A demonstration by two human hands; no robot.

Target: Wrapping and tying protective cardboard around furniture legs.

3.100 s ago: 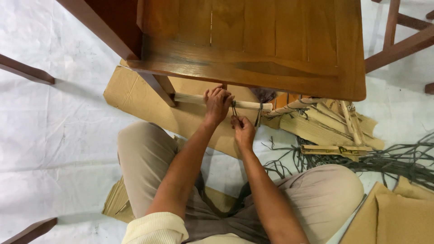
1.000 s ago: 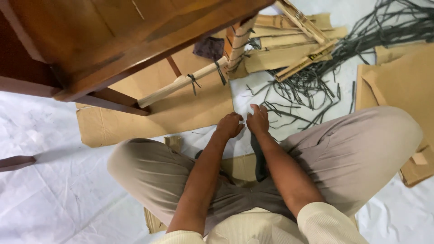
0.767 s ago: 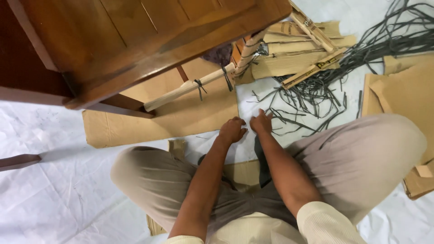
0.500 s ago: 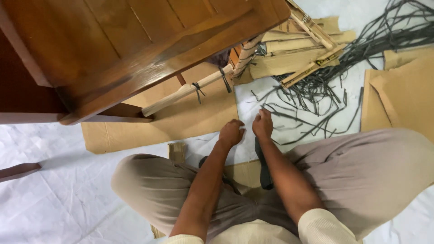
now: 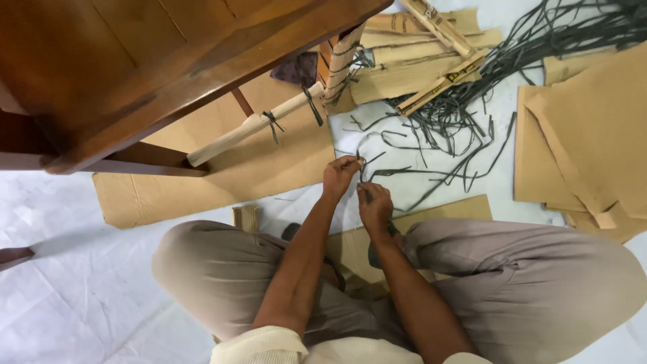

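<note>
I sit on the floor in front of a brown wooden chair (image 5: 135, 61). My left hand (image 5: 340, 176) and my right hand (image 5: 375, 205) together pinch a thin dark strap (image 5: 371, 158), lifted from a loose pile of dark straps (image 5: 458, 114) on the white floor sheet. The left hand holds it higher, the right hand grips it just below. A chair rail wrapped in cardboard (image 5: 253, 126) lies further up, with two dark ties knotted around it. A wrapped chair leg (image 5: 342, 61) stands at its right end.
Flat cardboard sheets (image 5: 222, 168) lie under the chair and at the right (image 5: 593, 135). Folded cardboard strips (image 5: 418, 61) are stacked beyond the straps. My bent legs in beige trousers (image 5: 526, 283) fill the lower view. A white sheet (image 5: 60, 269) covers the floor.
Both hands left the wrapped rail, moved down to the floor, and have now picked up a dark strap from the pile. The view swung to the right.
</note>
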